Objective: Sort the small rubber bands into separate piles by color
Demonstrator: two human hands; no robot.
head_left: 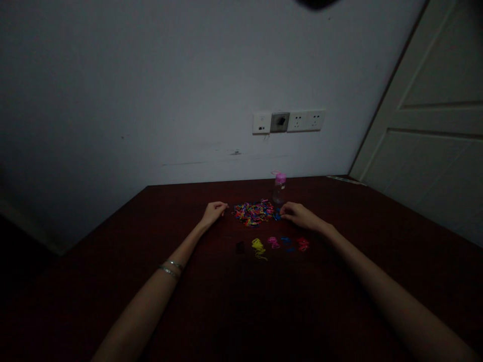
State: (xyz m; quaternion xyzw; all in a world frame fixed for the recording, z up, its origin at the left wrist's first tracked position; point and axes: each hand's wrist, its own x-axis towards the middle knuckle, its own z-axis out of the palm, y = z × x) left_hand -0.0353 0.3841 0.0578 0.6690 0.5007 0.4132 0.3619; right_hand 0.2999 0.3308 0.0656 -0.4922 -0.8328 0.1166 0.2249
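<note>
Beside the pile (252, 213), at its right edge, the right hand (299, 215) bends its fingers over blue bands (277, 216); whether it pinches one, I cannot tell. Opposite, the left hand (213, 212) is half-curled, its grip unclear. Nearer on the table (188, 195), heaps (258, 246) lie separate, probably to keep colours apart. Behind stands a bottle (279, 193), presumably out of the way.

left forearm (147, 301): bare, two thin silvery bands (168, 271) | right forearm (377, 281): bare
</note>
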